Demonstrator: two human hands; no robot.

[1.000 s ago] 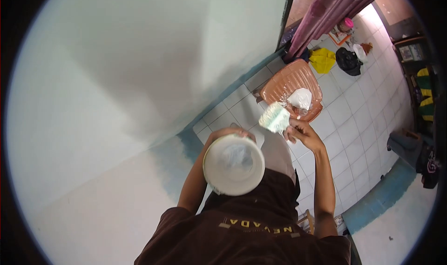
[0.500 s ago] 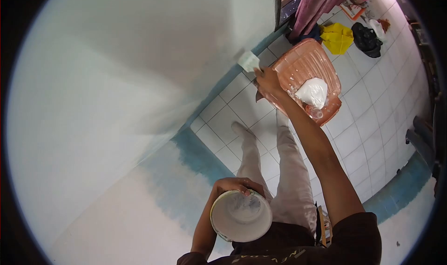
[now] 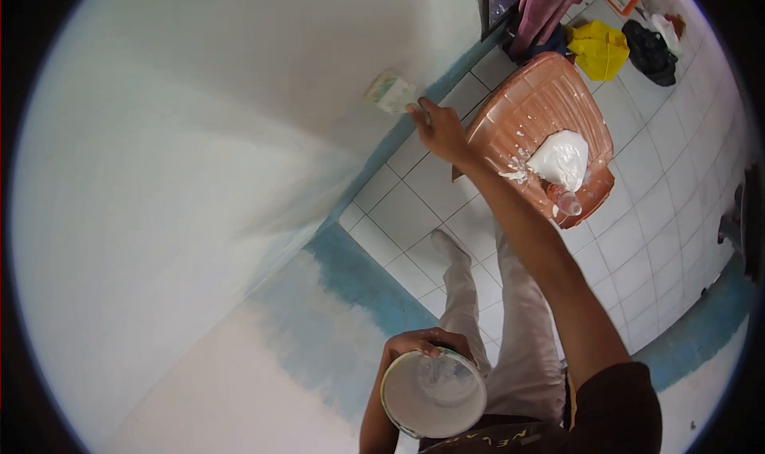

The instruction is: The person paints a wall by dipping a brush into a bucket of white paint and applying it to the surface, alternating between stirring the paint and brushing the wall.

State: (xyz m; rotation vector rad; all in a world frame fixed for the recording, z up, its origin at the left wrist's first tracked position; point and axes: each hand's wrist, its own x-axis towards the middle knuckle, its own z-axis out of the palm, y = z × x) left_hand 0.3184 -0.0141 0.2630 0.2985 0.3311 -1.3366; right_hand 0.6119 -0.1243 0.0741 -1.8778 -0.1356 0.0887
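Note:
My right hand [image 3: 437,129] is closed round the handle of a wide paint brush [image 3: 391,93], whose pale, paint-covered bristles point left against the wall [image 3: 239,79]. Low in the view, my left hand [image 3: 426,343] grips the rim of a white bucket [image 3: 434,398] held in front of my body. Whitish residue shows on the bucket's inside. Beyond my right forearm stands a reddish plastic chair [image 3: 530,95] with a white plastic bag [image 3: 562,159] and a clear bottle [image 3: 566,201] on it, and white splashes on its surface.
A pink curtain [image 3: 548,11] hangs beside an opening at the top. Yellow [image 3: 598,50] and black [image 3: 649,54] bags lie on the tiled floor [image 3: 402,211]. Blue paint [image 3: 358,286] runs along the bottom of the walls.
The brush in my right hand has moved up and left from near my body to the wall. My left hand and the bucket now appear lower in view, and the chair is seen nearer.

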